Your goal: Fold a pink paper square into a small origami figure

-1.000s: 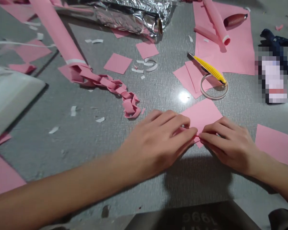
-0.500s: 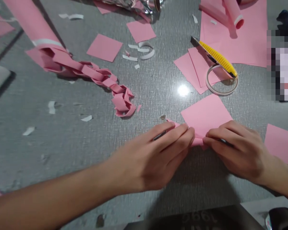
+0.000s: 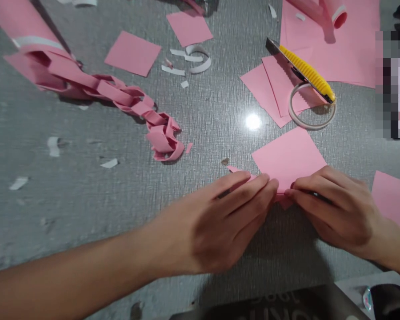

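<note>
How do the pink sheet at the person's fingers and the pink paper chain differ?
The pink sheet shows a broad, mostly flat face, while the paper chain is made of looped, interlocking links.
The left hand and right hand grip the sheet's near edge; the chain lies apart from both.
Both are pink.

Paper sheet (image 3: 288, 155) before tape roll (image 3: 310, 127), right of paper chain (image 3: 108, 92)

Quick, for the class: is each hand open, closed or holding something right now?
Left hand: closed, holding the near edge of the pink paper.
Right hand: closed, holding the same paper's near edge.
</note>
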A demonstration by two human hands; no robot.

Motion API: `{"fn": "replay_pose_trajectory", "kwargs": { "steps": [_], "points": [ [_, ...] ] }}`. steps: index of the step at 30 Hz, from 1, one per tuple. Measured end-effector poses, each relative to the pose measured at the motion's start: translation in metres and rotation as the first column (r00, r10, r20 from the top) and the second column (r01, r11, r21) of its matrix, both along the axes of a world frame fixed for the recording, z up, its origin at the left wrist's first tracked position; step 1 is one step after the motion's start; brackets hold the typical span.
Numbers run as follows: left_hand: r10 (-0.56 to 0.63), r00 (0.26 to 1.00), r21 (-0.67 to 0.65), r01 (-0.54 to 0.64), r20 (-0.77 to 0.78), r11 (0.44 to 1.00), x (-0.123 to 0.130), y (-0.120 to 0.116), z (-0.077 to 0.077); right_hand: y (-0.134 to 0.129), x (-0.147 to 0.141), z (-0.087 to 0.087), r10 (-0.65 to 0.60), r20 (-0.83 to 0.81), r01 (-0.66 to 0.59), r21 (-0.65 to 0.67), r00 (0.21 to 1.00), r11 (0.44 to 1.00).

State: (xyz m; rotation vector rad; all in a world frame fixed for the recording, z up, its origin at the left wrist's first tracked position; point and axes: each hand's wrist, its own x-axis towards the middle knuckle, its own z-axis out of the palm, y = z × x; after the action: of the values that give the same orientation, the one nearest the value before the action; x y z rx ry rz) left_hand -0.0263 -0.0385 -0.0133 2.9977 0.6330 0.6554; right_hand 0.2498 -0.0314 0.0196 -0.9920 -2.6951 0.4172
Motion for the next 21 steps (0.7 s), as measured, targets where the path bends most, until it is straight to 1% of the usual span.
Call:
{"fn": "replay_pose_trajectory", "kwargs": {
  "steps": [5, 8, 11, 14, 17, 21],
  "points": [
    [0.012, 0.999, -0.013, -0.011, 0.044, 1.000, 0.001, -0.001, -0.003, 0.002, 0.000, 0.002, -0.004, -0.024, 0.004, -0.012, 1.000, 1.000],
    [-0.007, 0.998, -0.006, 0.007, 0.059, 1.000, 0.001, 0.000, -0.002, 0.004, 0.001, 0.002, 0.007, -0.030, -0.008, -0.027, 1.000, 1.000],
    [-0.012, 0.999, 0.008, 0.011, 0.042, 1.000, 0.002, 0.002, -0.001, 0.004, 0.003, 0.003, 0.024, -0.005, -0.024, -0.030, 1.000, 0.999],
    [0.014, 1.000, 0.018, -0.014, 0.022, 1.000, 0.005, 0.004, 0.001, 0.005, 0.004, 0.003, 0.028, 0.014, -0.028, -0.027, 1.000, 0.999],
    [0.055, 0.998, -0.028, -0.054, 0.013, 0.998, 0.009, 0.006, 0.002, 0.005, 0.002, 0.003, 0.021, 0.018, -0.021, -0.036, 1.000, 0.999],
    [0.054, 0.998, -0.049, -0.052, 0.028, 0.997, 0.011, 0.008, 0.006, 0.007, 0.001, 0.003, 0.003, -0.005, -0.003, -0.073, 1.000, 0.997]
  ]
}}
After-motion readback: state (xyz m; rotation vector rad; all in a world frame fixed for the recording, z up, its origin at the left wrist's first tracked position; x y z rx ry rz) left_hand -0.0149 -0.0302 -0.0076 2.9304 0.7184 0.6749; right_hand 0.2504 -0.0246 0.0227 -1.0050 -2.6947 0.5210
